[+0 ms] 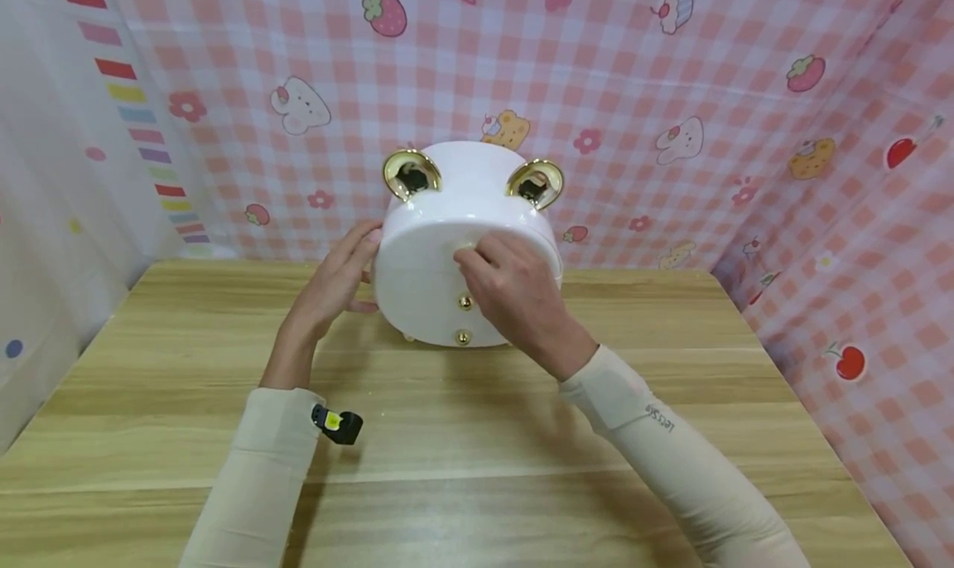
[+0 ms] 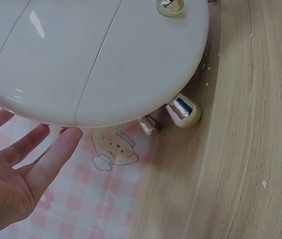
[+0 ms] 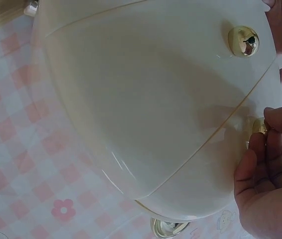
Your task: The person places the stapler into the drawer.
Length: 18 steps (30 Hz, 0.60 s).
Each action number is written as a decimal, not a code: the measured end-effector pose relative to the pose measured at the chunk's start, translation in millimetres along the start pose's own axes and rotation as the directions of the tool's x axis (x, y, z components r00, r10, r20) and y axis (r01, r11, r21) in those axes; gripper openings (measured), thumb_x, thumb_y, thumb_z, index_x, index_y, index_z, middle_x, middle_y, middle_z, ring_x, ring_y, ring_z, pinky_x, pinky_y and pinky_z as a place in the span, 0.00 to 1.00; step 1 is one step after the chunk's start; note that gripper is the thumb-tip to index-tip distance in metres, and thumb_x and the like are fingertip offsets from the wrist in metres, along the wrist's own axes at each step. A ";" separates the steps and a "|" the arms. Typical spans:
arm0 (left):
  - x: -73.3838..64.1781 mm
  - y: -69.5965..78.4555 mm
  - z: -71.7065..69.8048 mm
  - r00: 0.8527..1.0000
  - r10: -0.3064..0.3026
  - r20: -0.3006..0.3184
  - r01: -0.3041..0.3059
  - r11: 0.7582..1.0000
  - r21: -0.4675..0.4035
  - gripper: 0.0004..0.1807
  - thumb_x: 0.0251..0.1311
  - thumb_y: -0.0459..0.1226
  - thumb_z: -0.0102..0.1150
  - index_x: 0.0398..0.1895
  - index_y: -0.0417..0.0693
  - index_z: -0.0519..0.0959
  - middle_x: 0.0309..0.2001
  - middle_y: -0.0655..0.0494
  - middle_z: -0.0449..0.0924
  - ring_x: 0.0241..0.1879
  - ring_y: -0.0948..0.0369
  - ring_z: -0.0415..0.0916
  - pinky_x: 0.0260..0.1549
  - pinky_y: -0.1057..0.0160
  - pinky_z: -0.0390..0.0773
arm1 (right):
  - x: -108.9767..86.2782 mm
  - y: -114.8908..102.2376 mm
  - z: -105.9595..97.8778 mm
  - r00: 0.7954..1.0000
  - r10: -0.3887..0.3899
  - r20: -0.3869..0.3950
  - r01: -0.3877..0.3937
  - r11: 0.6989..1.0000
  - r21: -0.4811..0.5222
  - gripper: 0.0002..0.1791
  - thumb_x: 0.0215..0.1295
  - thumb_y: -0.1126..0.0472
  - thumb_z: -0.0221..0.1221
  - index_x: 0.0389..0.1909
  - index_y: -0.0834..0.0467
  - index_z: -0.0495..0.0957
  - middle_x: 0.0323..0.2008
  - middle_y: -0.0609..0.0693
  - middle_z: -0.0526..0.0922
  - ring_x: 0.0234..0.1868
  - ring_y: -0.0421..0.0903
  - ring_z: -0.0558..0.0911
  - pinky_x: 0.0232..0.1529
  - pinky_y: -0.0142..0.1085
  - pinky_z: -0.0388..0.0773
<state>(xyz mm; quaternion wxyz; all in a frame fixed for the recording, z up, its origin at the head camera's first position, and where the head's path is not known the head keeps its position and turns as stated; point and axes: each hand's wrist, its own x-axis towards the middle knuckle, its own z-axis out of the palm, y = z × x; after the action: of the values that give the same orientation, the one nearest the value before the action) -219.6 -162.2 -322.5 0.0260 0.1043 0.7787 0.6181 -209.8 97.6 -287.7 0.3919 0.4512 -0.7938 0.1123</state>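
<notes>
A glossy white rounded drawer box [image 1: 417, 278] stands on small gold feet [image 2: 184, 112], with gold ear-shaped pieces [image 1: 412, 175] on top. Seams divide its front into drawers. My right hand [image 1: 514, 286] pinches the uppermost gold knob [image 3: 259, 126] between thumb and fingers; in the head view that knob is hidden behind the hand. Below it sit a middle gold knob [image 1: 465, 302] and a lower one [image 1: 464, 337]. My left hand [image 1: 335, 278] rests its fingertips against the box's left side, fingers spread and nearly straight, as the left wrist view [image 2: 11, 184] also shows.
The box stands near the back of a wood-grain table [image 1: 417, 460]. Behind and to the right hangs a pink checked cloth [image 1: 447, 79] with cartoon prints. A black strap device [image 1: 339, 424] is on the left sleeve. Small pale flecks [image 2: 264, 184] dot the tabletop.
</notes>
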 end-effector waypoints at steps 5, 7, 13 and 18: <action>2.9 -1.9 -0.1 1.000 0.002 0.001 -0.002 1.000 0.000 0.36 0.75 0.63 0.37 0.79 0.57 0.57 0.71 0.43 0.59 0.56 0.39 0.65 0.44 0.31 0.80 | -1.4 0.8 -0.6 1.000 0.004 0.004 -0.004 1.000 0.009 0.07 0.69 0.70 0.60 0.42 0.64 0.85 0.31 0.54 0.79 0.32 0.49 0.75 0.33 0.37 0.76; 3.5 -2.9 -0.7 1.000 0.001 0.000 -0.001 1.000 0.003 0.37 0.75 0.64 0.37 0.79 0.58 0.57 0.71 0.43 0.59 0.56 0.39 0.65 0.44 0.31 0.80 | -2.5 1.1 -0.5 1.000 0.001 0.005 -0.001 1.000 0.016 0.07 0.68 0.70 0.61 0.43 0.64 0.85 0.32 0.54 0.79 0.33 0.49 0.76 0.33 0.37 0.77; -2.0 -4.4 -2.7 1.000 0.000 -0.004 0.000 0.999 0.033 0.36 0.75 0.63 0.37 0.80 0.60 0.57 0.72 0.44 0.59 0.56 0.39 0.66 0.44 0.33 0.81 | -8.8 0.4 -4.5 1.000 -0.007 -0.026 0.009 0.998 0.059 0.06 0.69 0.70 0.59 0.40 0.63 0.84 0.32 0.54 0.78 0.34 0.49 0.76 0.34 0.36 0.79; -10.2 -1.4 -5.1 0.994 0.073 -0.077 -0.056 0.978 0.200 0.36 0.75 0.63 0.39 0.80 0.60 0.58 0.72 0.42 0.64 0.58 0.39 0.70 0.50 0.34 0.78 | -13.6 1.1 -13.9 0.998 0.035 -0.046 -0.032 0.998 0.053 0.04 0.65 0.68 0.65 0.39 0.62 0.85 0.33 0.54 0.80 0.37 0.52 0.79 0.38 0.42 0.81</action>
<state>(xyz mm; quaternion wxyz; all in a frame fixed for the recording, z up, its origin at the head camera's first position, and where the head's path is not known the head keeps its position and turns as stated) -210.6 -169.4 -323.6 -0.0373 0.1055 0.8327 0.5422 -199.6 114.2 -288.0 0.3964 0.4452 -0.7888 0.1500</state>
